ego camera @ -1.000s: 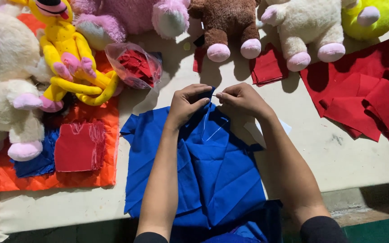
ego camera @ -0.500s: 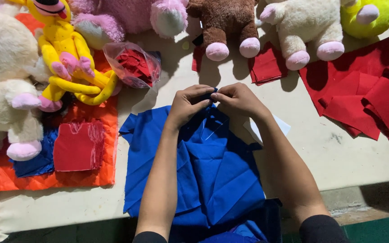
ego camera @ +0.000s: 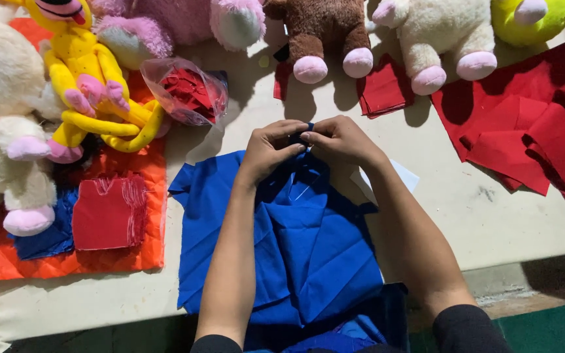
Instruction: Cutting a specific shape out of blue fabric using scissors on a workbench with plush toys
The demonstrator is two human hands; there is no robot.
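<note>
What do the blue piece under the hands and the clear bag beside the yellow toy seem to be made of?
Blue piece: probably thin woven cloth with a matt finish, since it creases sharply. Clear bag: likely thin plastic film, since it is glossy, crinkled and see-through over red contents.

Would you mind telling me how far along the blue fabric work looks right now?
Done: a stack of blue fabric pieces lies layered on the table. In hand: the left hand and right hand pinch the top edge together. Left: red fabric pieces and a bag of red scraps lie untouched.
</note>
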